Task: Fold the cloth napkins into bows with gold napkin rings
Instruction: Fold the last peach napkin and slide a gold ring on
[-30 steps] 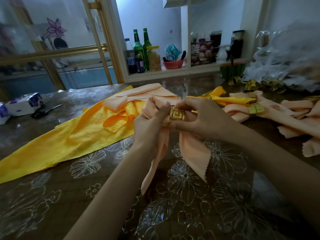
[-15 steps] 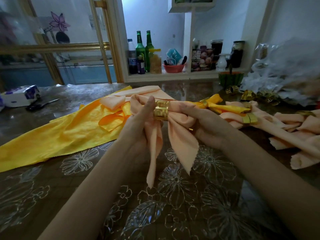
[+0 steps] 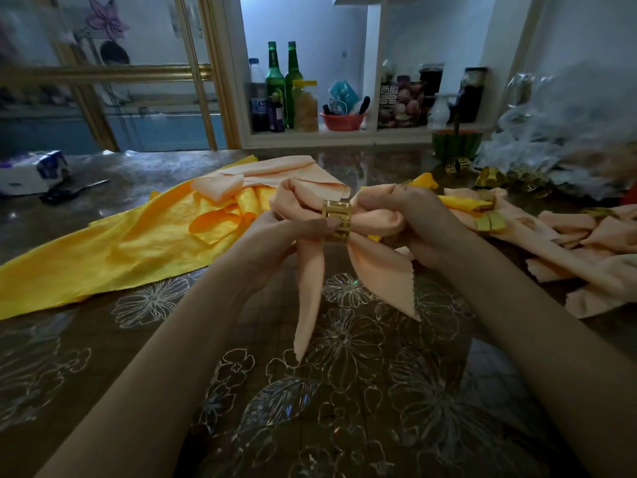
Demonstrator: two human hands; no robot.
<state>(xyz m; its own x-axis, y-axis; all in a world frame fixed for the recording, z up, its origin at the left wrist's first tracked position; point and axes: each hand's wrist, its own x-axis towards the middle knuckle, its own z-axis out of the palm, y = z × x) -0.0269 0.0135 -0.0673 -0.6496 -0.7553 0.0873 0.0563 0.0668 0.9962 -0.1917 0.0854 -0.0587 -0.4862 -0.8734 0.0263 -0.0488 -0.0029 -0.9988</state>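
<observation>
A person held a peach napkin [image 3: 375, 267], cinched into a bow by a gold napkin ring [image 3: 337, 220], above a flower-patterned table [image 3: 344, 408]

The left hand [image 3: 275, 236] had its grip closed around the bow's left loop, with the thumb tip lying against the front of the ring; the right hand [image 3: 413, 222] had its grip closed around the right loop, fingers curled over the fabric. Two pointed tails hung down from the ring between the forearms. Behind the left hand a yellow cloth [image 3: 120, 250] lay spread across the table with more peach fabric on top of it. Finished peach bows [image 3: 568, 236] lay to the right, and loose gold rings [image 3: 489, 177] sat beyond them beside crumpled clear plastic. Two green bottles [image 3: 282, 84] stood on a shelf at the back
</observation>
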